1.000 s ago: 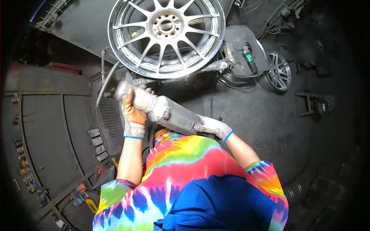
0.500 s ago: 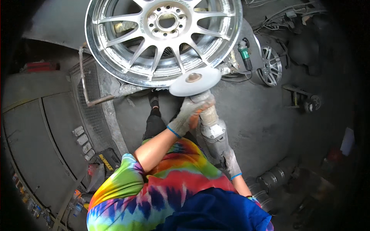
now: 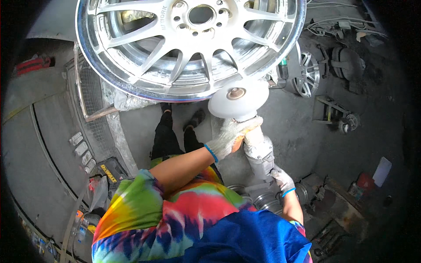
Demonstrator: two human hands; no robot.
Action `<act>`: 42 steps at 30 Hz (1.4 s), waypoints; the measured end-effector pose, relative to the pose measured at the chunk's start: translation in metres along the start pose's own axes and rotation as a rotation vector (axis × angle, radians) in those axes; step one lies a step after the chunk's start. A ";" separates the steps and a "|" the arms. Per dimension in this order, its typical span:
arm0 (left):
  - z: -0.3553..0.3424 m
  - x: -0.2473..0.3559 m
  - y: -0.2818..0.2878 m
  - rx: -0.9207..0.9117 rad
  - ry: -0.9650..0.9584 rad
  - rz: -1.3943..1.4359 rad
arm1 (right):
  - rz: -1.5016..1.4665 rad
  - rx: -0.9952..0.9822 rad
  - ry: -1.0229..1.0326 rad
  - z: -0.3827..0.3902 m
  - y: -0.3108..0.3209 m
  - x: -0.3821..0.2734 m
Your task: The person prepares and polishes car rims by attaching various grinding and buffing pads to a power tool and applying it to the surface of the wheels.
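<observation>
A large silver multi-spoke car wheel point(image 3: 190, 44) lies face up in front of me. Both my hands, in white knit gloves with blue cuffs, hold a dusty angle grinder point(image 3: 261, 157). My left hand point(image 3: 230, 139) wraps around its front end, just behind the round whitish disc point(image 3: 239, 103). At the rear of the body, my right hand point(image 3: 283, 179) grips the handle; part of its fingers is hidden. The disc overlaps the wheel's lower right edge in view; whether it touches the lip I cannot tell.
A green grinder point(image 3: 283, 69) lies right of the wheel, partly covered by it. Another spoked wheel point(image 3: 312, 74) stands beyond. A wire mesh panel point(image 3: 93, 90), several cans point(image 3: 82, 149) and a black case point(image 3: 115, 172) are on the left. A metal frame point(image 3: 335, 113) sits on the right floor.
The grinder and both hands have shifted right and slightly down in the picture. The wheel looks larger and nearer, and covers more of the green grinder.
</observation>
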State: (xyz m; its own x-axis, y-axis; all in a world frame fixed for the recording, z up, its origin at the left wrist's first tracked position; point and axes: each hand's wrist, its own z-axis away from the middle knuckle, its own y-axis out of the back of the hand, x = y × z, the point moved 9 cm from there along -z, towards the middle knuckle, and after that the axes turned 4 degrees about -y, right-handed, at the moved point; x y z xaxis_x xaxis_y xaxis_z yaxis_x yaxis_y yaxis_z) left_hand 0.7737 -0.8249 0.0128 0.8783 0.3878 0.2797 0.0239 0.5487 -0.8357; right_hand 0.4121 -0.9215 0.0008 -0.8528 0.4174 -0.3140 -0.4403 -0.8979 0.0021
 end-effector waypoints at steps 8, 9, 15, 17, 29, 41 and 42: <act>-0.013 0.022 0.011 0.044 -0.129 -0.031 | 0.388 0.288 0.102 -0.002 -0.018 -0.036; -0.013 0.021 0.012 0.044 -0.123 -0.029 | 0.420 0.391 0.124 0.004 -0.023 -0.028; -0.009 0.014 0.027 0.143 -0.003 0.028 | 0.155 0.367 0.132 -0.014 -0.032 0.027; -0.010 0.012 0.031 0.115 -0.001 0.031 | 0.102 0.374 0.132 -0.014 -0.032 0.028; -0.013 0.020 0.040 0.118 -0.071 -0.058 | 0.188 0.449 0.061 -0.018 -0.042 0.023; -0.012 0.023 0.052 0.081 -0.020 -0.179 | -0.117 0.356 0.010 -0.021 -0.082 0.030; -0.012 0.022 0.054 0.085 -0.021 -0.180 | -0.117 0.360 0.006 -0.022 -0.083 0.032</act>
State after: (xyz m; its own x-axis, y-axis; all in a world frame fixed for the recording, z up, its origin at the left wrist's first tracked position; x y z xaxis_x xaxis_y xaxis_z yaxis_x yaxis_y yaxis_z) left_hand 0.7999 -0.7958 -0.0317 0.8532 0.2931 0.4314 0.1382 0.6705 -0.7289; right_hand 0.4273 -0.8370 -0.0301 -0.7896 0.5124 -0.3377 -0.6062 -0.7369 0.2992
